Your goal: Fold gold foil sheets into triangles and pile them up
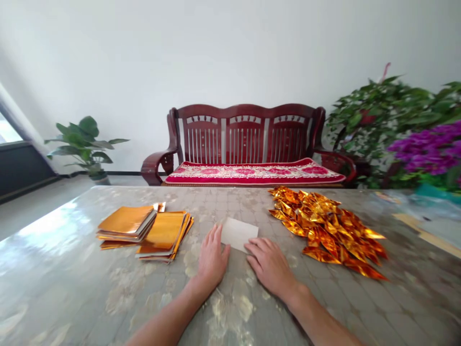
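A whitish sheet of paper (238,233) lies on the table between my two hands, its pale side up. My left hand (213,254) rests at the sheet's left edge, fingers stretched forward and thumb apart. At the lower right corner, my right hand (269,263) touches the paper with its fingers out and slightly bent. To the left lie two stacks of gold foil paper, a farther stack (126,220) and a nearer stack (163,231), partly overlapping. A heap of folded shiny gold foil pieces (324,228) with pointed ends spreads on the right.
The table (90,288) has a glossy floral-patterned cover. At its right edge lie clear plastic and flat sheets (428,230). Beyond it stands a dark red wooden bench (247,134) with a red patterned cushion (252,174). Potted plants (84,144) and purple flowers (428,149) flank it.
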A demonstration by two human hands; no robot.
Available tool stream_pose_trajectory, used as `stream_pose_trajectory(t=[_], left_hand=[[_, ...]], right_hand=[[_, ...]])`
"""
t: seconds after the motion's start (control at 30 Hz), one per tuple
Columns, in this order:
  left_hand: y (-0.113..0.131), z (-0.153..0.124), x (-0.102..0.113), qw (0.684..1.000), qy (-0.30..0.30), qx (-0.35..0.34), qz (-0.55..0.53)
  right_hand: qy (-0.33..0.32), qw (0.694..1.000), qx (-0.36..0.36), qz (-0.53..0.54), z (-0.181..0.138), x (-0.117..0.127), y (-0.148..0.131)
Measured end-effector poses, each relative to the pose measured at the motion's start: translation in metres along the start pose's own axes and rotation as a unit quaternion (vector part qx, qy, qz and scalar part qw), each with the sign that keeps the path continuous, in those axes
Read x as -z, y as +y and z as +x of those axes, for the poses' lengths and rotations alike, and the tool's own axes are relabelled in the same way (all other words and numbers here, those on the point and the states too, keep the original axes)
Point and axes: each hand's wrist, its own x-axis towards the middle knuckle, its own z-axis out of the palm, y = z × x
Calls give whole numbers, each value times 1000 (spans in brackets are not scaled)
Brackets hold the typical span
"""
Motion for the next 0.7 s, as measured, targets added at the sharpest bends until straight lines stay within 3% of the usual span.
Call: stream_pose_trajectory(t=[0.2, 0.47, 0.7], left_hand=[[5, 7, 6, 993, -16, 55, -106], [8, 47, 26, 988, -94, 115, 52], [19, 55, 30, 976, -128, 141, 105]], right_hand=[[-3, 999, 28, 15, -4, 2, -15], [11, 998, 56, 37, -4, 1, -19], [21, 997, 62, 46, -6, -3, -21]])
